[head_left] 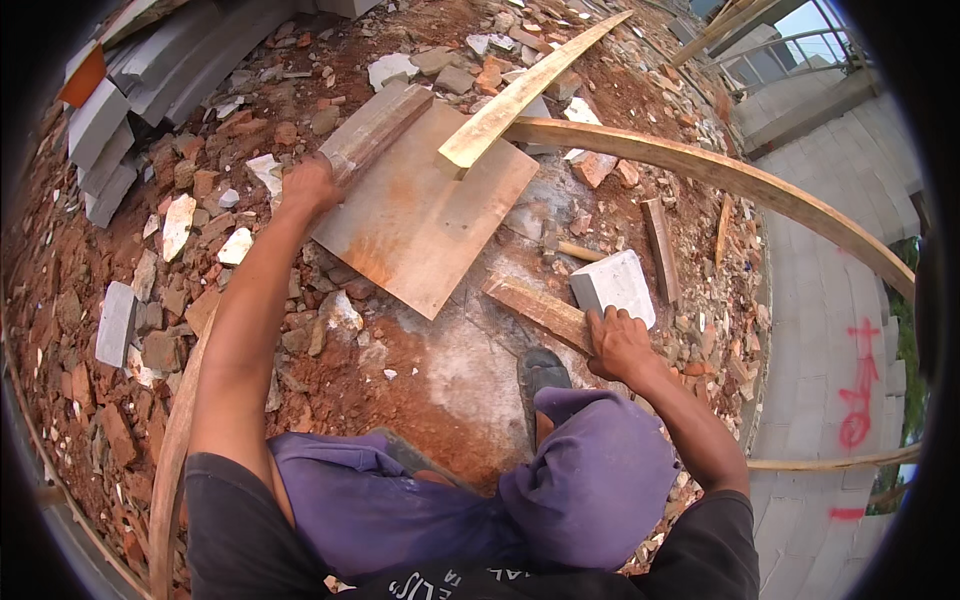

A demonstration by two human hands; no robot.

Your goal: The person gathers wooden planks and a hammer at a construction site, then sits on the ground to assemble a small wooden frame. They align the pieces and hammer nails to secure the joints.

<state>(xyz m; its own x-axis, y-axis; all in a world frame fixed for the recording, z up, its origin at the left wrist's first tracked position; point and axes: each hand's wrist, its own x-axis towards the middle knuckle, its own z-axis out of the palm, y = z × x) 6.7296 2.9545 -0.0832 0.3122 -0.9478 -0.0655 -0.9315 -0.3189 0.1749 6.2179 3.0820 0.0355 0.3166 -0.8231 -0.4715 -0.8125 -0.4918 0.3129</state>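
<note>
My left hand (308, 190) is closed on the lower end of a short brown wooden batten (378, 135), which lies along the upper left edge of a plywood sheet (430, 205). Lower right, my right hand (622, 345) grips the near end of another short wooden piece (540, 312); its fingertips are partly hidden. Just beyond that hand stands a whitish block (615, 285). A hammer (580, 251) with a wooden handle lies on the ground between the plywood and the block.
A pale plank (535, 88) overlaps the plywood's far corner, and a long curved-looking beam (720, 172) runs off right. Another short timber (660, 250) lies beyond the block. Broken brick rubble (180, 300) surrounds me. Grey blocks (190, 60) are stacked upper left; a block wall (830, 350) stands right.
</note>
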